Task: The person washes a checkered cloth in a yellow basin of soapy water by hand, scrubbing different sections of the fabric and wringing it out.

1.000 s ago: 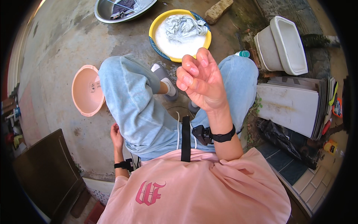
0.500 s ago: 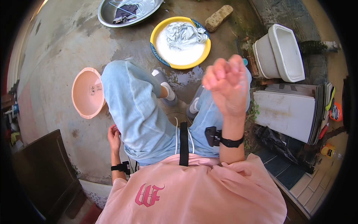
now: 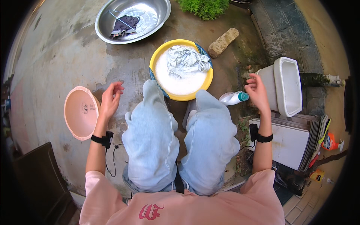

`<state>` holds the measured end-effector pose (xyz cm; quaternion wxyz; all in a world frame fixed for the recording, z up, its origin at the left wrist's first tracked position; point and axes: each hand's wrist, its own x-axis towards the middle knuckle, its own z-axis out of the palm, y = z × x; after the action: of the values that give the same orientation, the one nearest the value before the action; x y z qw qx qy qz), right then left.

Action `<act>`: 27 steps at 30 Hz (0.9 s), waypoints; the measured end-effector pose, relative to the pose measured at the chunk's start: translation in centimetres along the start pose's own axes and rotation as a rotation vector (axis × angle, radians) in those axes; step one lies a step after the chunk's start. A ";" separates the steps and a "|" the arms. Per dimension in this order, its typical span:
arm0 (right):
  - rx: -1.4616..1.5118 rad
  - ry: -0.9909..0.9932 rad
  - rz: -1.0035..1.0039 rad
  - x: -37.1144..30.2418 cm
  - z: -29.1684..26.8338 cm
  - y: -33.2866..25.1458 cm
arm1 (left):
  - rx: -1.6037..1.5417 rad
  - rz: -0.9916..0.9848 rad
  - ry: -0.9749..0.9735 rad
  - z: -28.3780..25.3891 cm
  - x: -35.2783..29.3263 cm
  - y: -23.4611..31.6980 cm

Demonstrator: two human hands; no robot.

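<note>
Both my hands hang in the air on either side of my bent knees and hold nothing. My left hand [image 3: 111, 98] is nearest the peach plastic basin [image 3: 79, 116], its fingers loosely bent and apart. My right hand [image 3: 257, 93] has loosely curled, parted fingers beside a white bottle with a teal cap [image 3: 231, 98], which lies on its side near my right knee. In front of my knees stands a yellow basin [image 3: 183, 97] with blue on its outside. White suds [image 3: 182, 83] fill it, and a wet pale garment [image 3: 187, 62] lies partly in them.
A metal basin [image 3: 159, 17] holding a dark garment [image 3: 125, 26] and a hanger stands far left. A rough stone block [image 3: 224, 42] lies beyond the yellow basin. At right stand a white trough [image 3: 290, 88] and stacked panels [image 3: 281, 144]. A black cable [image 3: 110, 165] lies at left.
My right hand has moved from above my right knee out to the right. My left hand has moved forward. My knees are drawn up, and the white bottle has come into fuller view.
</note>
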<state>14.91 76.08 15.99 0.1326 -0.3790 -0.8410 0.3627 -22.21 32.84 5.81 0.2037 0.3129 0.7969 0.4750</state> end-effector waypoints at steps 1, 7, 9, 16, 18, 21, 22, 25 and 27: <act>-0.156 -0.075 0.039 0.9 2.7 -0.5 | 0.043 0.033 -0.040 0.7 2.9 1.3; -0.036 -0.330 -0.067 9.3 16.8 2.2 | 0.266 0.285 -0.332 9.2 16.2 4.2; -0.239 -0.293 -0.230 11.8 20.7 5.5 | 0.437 0.394 -0.393 13.7 18.9 2.8; -0.467 -0.389 -0.214 16.9 26.3 7.0 | 0.580 0.754 -0.266 21.8 25.8 -3.2; -0.510 -0.382 -0.196 16.4 27.7 6.5 | 0.587 0.786 -0.256 21.8 26.0 -3.6; -0.529 -0.402 -0.118 16.7 29.5 7.0 | 0.615 0.808 -0.274 22.6 25.8 -5.5; -0.530 -0.416 -0.047 16.7 30.3 7.3 | 0.612 0.798 -0.310 23.3 25.6 -6.1; -0.500 -0.495 -0.080 17.7 31.8 8.4 | 0.652 0.737 -0.362 24.7 24.3 -7.5; -0.489 -0.521 -0.072 16.3 32.4 7.9 | 0.763 0.676 -0.367 25.5 22.4 -8.3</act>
<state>-7.97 75.10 -13.20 -0.1683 -0.2646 -0.9212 0.2302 -25.05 61.52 -14.03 0.0472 0.6812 0.7192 0.1285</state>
